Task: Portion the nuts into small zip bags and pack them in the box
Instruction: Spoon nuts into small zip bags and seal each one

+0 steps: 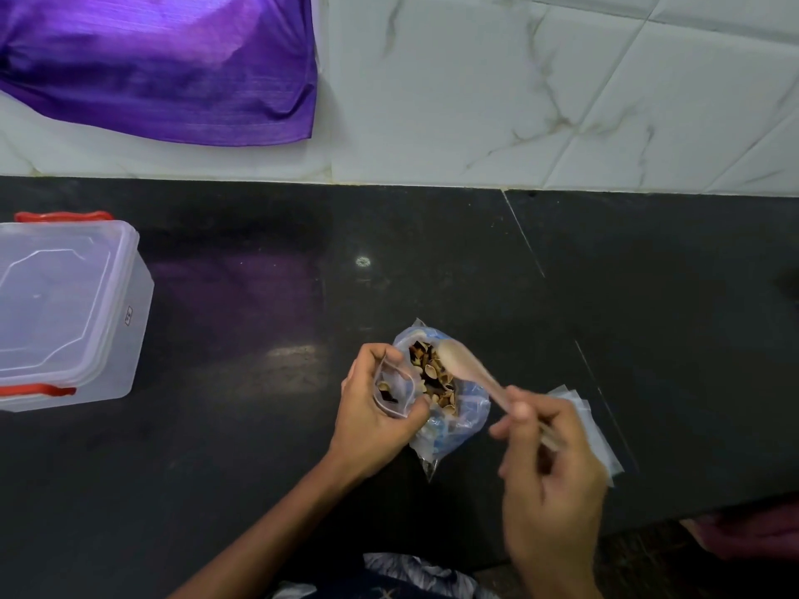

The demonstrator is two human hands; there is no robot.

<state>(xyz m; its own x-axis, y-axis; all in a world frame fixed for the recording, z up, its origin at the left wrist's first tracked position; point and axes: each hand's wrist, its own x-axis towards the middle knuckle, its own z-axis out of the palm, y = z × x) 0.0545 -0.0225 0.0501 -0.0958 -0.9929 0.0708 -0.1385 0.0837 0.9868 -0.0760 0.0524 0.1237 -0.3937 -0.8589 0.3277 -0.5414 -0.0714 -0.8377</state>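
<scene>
Centrally, near the front edge of the dark counter (259, 447), the large nut bag (449, 408) sits with its mouth open upward and toward the wall; its long axis runs from near edge to far edge, tilted slightly left at the top. Nuts (434, 373) are visible inside it. The left hand (376, 408) grips a small zip bag (395, 389) just left of the large bag and touching it, fingers curled round it, its mouth held open; a few dark pieces lie inside. The right hand (549, 460) is closed on the handle of a spoon (471, 367), pinched between thumb and fingers. The spoon's long axis runs from lower right to upper left, bowl over the nuts; whether it carries any cannot be told because of blur. A stack of empty zip bags (596, 430) lies flat just right of the right hand. The lidded clear box (65, 313), with red clips, stands well apart at far left.
</scene>
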